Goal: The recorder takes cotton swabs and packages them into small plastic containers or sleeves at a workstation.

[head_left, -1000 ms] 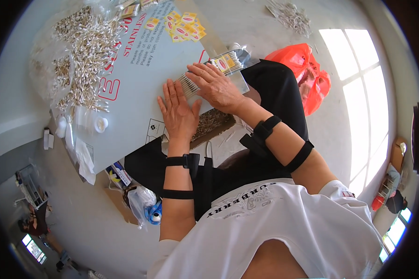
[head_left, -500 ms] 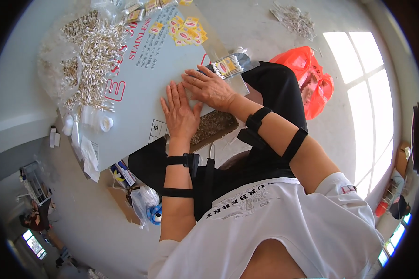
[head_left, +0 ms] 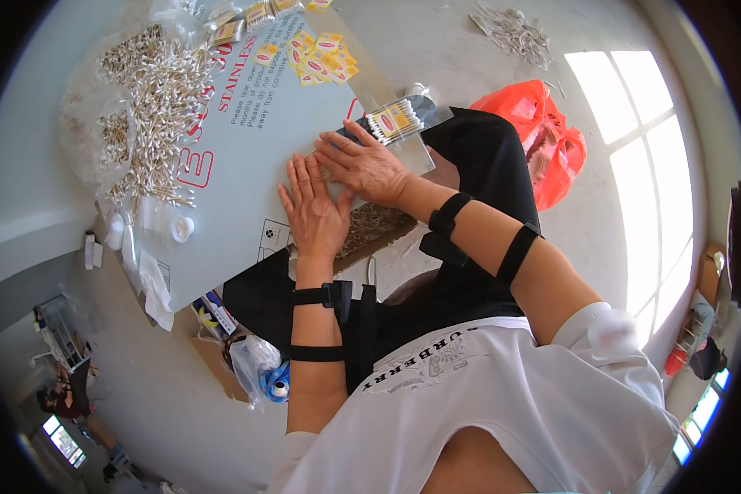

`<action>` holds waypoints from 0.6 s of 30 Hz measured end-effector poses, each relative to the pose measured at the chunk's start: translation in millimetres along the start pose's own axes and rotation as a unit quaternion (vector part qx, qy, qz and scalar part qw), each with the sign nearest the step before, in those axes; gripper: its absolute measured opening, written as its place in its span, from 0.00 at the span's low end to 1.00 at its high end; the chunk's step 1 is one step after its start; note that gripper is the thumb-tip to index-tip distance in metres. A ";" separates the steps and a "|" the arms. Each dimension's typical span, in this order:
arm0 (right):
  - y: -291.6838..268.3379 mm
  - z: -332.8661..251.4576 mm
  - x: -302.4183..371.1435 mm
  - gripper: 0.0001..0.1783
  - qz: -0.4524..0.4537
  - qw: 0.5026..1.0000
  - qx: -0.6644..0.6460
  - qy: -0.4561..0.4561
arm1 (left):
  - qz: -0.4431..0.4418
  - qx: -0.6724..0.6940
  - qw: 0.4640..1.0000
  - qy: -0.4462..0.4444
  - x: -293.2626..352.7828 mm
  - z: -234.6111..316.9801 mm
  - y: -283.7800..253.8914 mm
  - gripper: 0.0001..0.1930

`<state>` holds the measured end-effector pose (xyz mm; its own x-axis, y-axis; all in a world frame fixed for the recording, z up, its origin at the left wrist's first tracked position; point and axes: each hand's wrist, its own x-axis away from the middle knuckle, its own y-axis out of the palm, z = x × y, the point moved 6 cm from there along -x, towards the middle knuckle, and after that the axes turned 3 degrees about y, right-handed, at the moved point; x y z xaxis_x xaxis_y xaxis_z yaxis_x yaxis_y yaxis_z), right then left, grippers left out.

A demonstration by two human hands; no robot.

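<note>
My left hand (head_left: 318, 216) lies palm down near the edge of the grey board (head_left: 239, 189), its fingers stretched out. Beside it, my right hand (head_left: 365, 168) is also flat, with fingers extended toward the upper left and their tips close to the left fingers. Whatever lies under both palms is hidden. Just past the right fingertips sits a clear pack of cotton swabs (head_left: 393, 122) with a yellow label. A big heap of loose cotton swabs (head_left: 160, 107) covers the board's left side, partly in clear plastic. Several yellow label cards (head_left: 321, 62) are scattered at the far side.
More swab packs (head_left: 259, 15) stand at the far edge. A white round tub (head_left: 183, 229) and tissue (head_left: 155, 288) lie at the near left corner. Below the edge is an open box (head_left: 379, 230). A red plastic bag (head_left: 543, 140) and loose sticks (head_left: 510, 34) are on the floor.
The view has shifted slightly, so the board appears a little further left. Both hands stay flat and side by side, with only a small shift of the fingers.
</note>
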<state>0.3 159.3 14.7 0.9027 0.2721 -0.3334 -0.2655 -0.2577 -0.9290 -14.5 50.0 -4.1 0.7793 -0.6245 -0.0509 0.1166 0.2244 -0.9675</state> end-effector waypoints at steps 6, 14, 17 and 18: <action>-7.4 17.0 15.1 0.27 0.034 0.993 -0.068 0.095 | -0.017 -0.002 1.000 -0.006 -1.7 2.9 -2.4 0.44; -7.3 14.1 -1.2 0.20 0.064 0.987 -0.121 0.079 | -0.009 -0.004 1.000 0.004 -0.1 1.7 -1.7 0.45; -6.0 23.3 -4.2 0.18 0.082 0.964 -0.189 0.169 | -0.004 0.000 1.000 0.011 0.8 3.6 -1.6 0.45; -4.7 25.9 -6.1 0.18 0.076 0.959 -0.206 0.179 | -0.001 0.001 1.000 0.012 0.8 3.6 -2.4 0.45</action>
<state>-12.7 182.8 17.0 0.9424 -0.1138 -0.3144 -0.3126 -0.6338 -0.7075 -12.0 51.6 -1.0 0.7641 -0.6429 -0.0540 0.1204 0.2243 -0.9671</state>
